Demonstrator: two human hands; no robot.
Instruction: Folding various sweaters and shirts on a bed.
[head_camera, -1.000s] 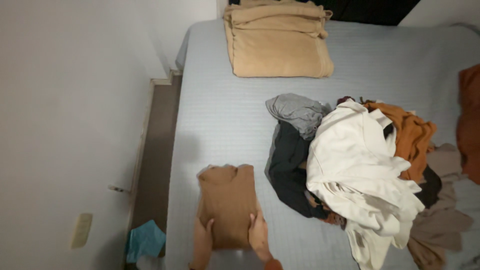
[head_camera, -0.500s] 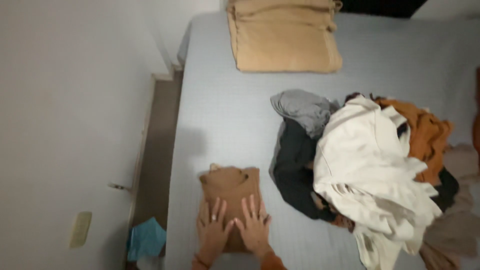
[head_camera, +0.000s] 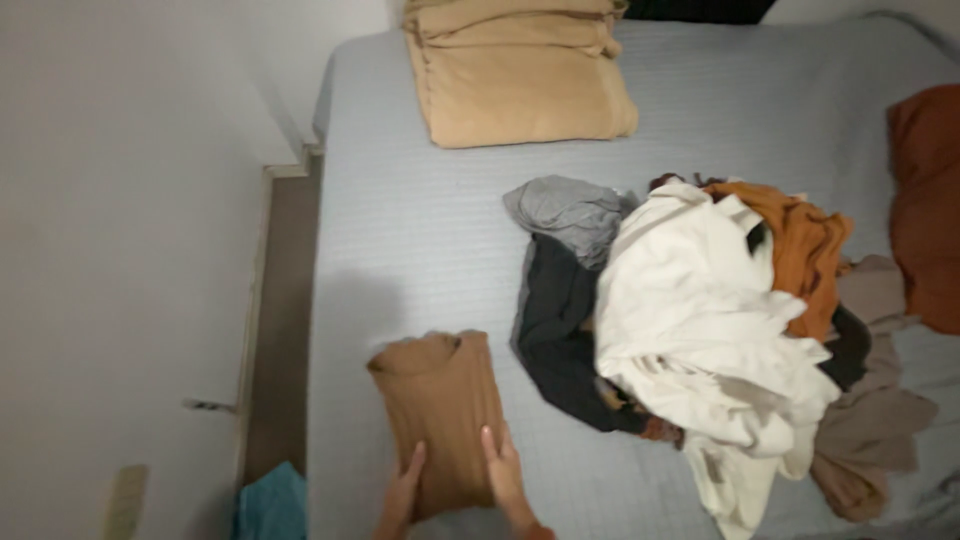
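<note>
At the near edge of the bed (head_camera: 420, 230), the left hand (head_camera: 402, 492) and the right hand (head_camera: 503, 470) lie flat on a folded brown sweater (head_camera: 440, 410). Each grip is spread, fingers straight and pressing down on the sweater's near end, pinching nothing. The sweater sits on the grey bedcover near the bed's left side. To its right, close by, is a heap of clothes (head_camera: 700, 330): dark, grey, white and orange pieces tangled together. Left of the bed, a blue cloth (head_camera: 270, 505) lies on the floor. Farthest off, a tan pillow (head_camera: 520, 85) rests at the head.
</note>
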